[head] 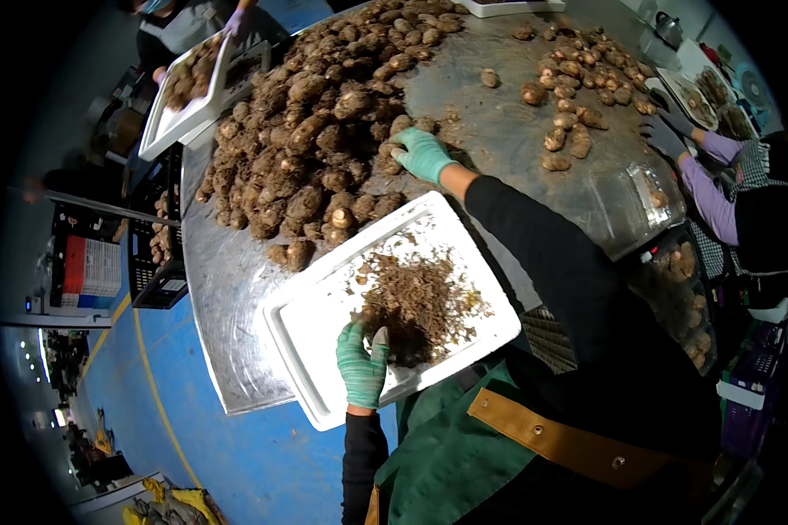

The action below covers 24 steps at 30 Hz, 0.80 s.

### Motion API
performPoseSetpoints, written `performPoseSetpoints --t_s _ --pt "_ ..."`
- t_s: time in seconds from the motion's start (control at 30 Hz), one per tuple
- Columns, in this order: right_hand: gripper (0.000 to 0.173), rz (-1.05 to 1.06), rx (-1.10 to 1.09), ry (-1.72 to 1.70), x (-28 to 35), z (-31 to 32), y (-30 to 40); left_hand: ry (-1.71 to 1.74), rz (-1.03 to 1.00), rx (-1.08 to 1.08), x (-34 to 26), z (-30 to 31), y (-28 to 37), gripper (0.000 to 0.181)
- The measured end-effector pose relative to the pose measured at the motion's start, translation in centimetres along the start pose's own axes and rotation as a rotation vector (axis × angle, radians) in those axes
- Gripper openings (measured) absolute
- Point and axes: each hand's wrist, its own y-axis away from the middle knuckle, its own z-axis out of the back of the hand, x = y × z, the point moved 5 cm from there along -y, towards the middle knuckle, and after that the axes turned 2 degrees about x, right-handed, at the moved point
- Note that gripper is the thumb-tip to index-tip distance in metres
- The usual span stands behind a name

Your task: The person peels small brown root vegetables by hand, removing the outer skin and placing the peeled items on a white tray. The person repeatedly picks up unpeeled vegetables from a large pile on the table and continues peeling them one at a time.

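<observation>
A white plastic tray point(302, 341) with soil and root scraps point(414, 295) in it lies across the near edge of the metal table point(236, 315). My left hand point(362, 364), in a green knitted glove, is over the tray's near side, its fingertips at the edge of the scraps; whether they pinch any is unclear. Beyond the tray my right hand point(421, 154), gloved alike, reaches to the right side of a large heap of soil-covered taro corms point(302, 144). Its fingers rest on a corm point(389, 159); their grip on it is partly hidden.
A smaller pile of cleaner corms point(574, 72) lies to the right, near a co-worker's grey-gloved hands point(670, 121). At upper left another person tilts a white tray of corms point(151, 134). Black crates point(161, 282) stand left of the table; a purple crate point(752, 400) is at far right.
</observation>
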Motion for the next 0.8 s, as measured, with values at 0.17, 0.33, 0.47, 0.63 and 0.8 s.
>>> performPoseSetpoints --t_s 0.17,0.33,0.47,0.63,0.8 --pt "0.022 -0.088 0.193 0.558 0.7 -3.0 -5.4 0.128 0.147 -0.006 3.0 0.4 1.8 0.019" --pt "0.025 -0.106 0.203 0.454 -1.2 -1.6 -4.8 0.152 0.156 -0.055 1.0 1.4 1.2 0.020" --pt "0.032 -0.414 0.095 -0.575 -1.8 1.1 -0.7 0.266 0.155 -0.040 1.7 0.9 1.3 0.015" --pt "0.024 -0.398 0.403 -2.195 2.3 1.0 9.6 0.298 0.104 -0.022 -0.4 -0.3 -0.3 0.015" --pt "0.034 -0.380 0.513 -2.226 5.5 -0.3 19.8 0.430 0.102 0.023 -3.8 -1.8 -1.8 0.017"
